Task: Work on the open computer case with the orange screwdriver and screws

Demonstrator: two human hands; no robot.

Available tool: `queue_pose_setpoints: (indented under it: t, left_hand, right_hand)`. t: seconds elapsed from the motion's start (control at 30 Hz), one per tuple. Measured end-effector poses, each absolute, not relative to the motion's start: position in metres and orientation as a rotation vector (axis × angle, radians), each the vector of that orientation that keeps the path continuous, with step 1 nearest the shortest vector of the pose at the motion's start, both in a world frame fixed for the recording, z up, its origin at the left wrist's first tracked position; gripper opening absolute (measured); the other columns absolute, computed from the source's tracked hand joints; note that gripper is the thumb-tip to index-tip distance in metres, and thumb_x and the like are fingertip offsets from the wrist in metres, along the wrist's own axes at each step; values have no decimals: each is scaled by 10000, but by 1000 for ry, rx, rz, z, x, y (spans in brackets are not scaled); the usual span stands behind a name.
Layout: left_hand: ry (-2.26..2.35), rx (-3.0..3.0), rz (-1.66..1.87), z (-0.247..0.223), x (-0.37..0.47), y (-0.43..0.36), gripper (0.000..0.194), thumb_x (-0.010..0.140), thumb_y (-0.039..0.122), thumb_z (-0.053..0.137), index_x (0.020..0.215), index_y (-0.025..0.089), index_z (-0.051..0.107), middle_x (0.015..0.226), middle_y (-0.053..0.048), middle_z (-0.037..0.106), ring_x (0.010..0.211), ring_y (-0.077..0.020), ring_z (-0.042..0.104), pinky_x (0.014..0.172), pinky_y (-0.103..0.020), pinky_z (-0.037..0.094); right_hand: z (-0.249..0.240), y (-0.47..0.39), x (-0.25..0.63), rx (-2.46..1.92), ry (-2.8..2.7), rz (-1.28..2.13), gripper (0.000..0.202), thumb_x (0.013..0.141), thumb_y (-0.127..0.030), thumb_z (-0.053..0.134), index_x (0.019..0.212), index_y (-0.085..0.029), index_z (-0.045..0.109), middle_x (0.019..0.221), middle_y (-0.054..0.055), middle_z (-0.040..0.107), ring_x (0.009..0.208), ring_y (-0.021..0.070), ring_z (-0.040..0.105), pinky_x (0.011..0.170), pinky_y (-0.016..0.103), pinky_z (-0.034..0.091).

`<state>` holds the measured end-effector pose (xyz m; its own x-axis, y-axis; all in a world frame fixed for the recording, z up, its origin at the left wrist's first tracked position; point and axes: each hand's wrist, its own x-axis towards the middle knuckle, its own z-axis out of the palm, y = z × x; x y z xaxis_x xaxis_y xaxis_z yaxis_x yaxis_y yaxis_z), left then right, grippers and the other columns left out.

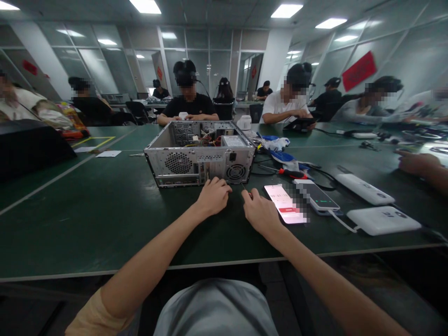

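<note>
An opened metal computer case [213, 163] lies on its side on the green table, its rear panel towards me. Inside it, wires and a silver power supply box [234, 140] show from above. My left hand [214, 196] is at the lower edge of the rear panel, its fingers bent and drawn together; what lies under the fingertips is hidden. Just right of it, my right hand [261, 210] is closed around a small screwdriver [249, 194]. Only a bit of red handle and a thin shaft pointing towards the case's lower edge can be seen.
Right of the case lie blue-and-white gloves [280, 154], a red-and-black screwdriver [292, 174], cables, a lit phone [285, 204], another phone [320, 195] and white power banks [383, 220]. A co-worker's hand [420, 164] reaches in at right. People sit opposite. Paper [108, 153] lies left.
</note>
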<state>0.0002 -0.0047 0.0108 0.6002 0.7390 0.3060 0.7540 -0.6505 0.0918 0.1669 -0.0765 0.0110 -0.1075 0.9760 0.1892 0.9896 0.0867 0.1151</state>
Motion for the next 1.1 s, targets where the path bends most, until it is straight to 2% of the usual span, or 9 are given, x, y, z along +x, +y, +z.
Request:
queue_pose_setpoints:
  t: [0.27, 0.37, 0.43, 0.5, 0.6, 0.77, 0.97, 1.1]
  left_hand:
    - [-917, -2810, -538, -3, 9, -5, 298, 958, 216, 432, 1093, 176, 694, 1163, -125, 645, 1140, -274, 495, 971, -454, 348]
    - [-879, -2843, -551, -7, 7, -2, 261, 946, 222, 468, 1080, 168, 685, 1120, -111, 658, 1090, -255, 518, 934, -425, 359]
    - [-868, -2848, -581, -8, 7, -1, 247, 942, 227, 481, 1075, 162, 678, 1109, -105, 662, 1079, -248, 523, 920, -414, 362]
    - [-857, -2843, -611, -9, 8, 0, 248, 950, 238, 478, 1081, 159, 673, 1102, -100, 665, 1075, -240, 525, 916, -407, 361]
    - [-858, -2842, -608, -8, 10, -2, 261, 970, 257, 464, 1098, 167, 673, 1066, -90, 675, 1040, -227, 533, 897, -393, 362]
    - [-925, -2821, -572, -7, 13, -4, 264, 977, 245, 457, 1111, 180, 675, 1030, -86, 685, 992, -220, 542, 856, -385, 363]
    - [-917, -2743, -658, -12, 14, -6, 239, 962, 215, 480, 1079, 167, 681, 995, -77, 686, 958, -222, 535, 819, -384, 364]
    - [-900, -2714, -679, -14, 17, -7, 277, 971, 225, 481, 1187, 177, 648, 1008, -76, 692, 955, -225, 530, 806, -379, 365]
  right_hand:
    - [17, -74, 186, -1724, -2613, -545, 374, 949, -76, 362, 1253, -181, 553, 1183, 150, 562, 886, 220, 612, 625, 277, 398]
    - [13, -73, 187, -1571, -2730, -605, 396, 987, -87, 264, 1163, -171, 609, 1064, 126, 602, 850, 209, 602, 634, 284, 388]
    - [8, -72, 188, -1498, -2704, -627, 372, 1005, -144, 281, 1190, -174, 602, 1030, 119, 607, 841, 209, 593, 642, 286, 383]
    - [5, -72, 192, -1445, -2664, -621, 357, 1002, -187, 326, 1254, -189, 578, 1059, 118, 608, 818, 205, 581, 644, 290, 382]
    - [2, -72, 201, -1413, -2609, -606, 374, 992, -167, 333, 1266, -213, 582, 1133, 121, 607, 802, 195, 576, 644, 290, 385]
    - [1, -72, 209, -1423, -2551, -611, 295, 973, -157, 389, 1139, -184, 631, 1048, 113, 629, 770, 182, 571, 630, 281, 375]
    - [-7, -74, 205, -1158, -2506, -685, 139, 911, -121, 520, 982, -176, 626, 948, 73, 645, 718, 165, 539, 636, 290, 363]
    - [-11, -74, 204, -1095, -2472, -565, 156, 881, -58, 536, 932, -169, 633, 966, 66, 669, 756, 168, 557, 670, 295, 393]
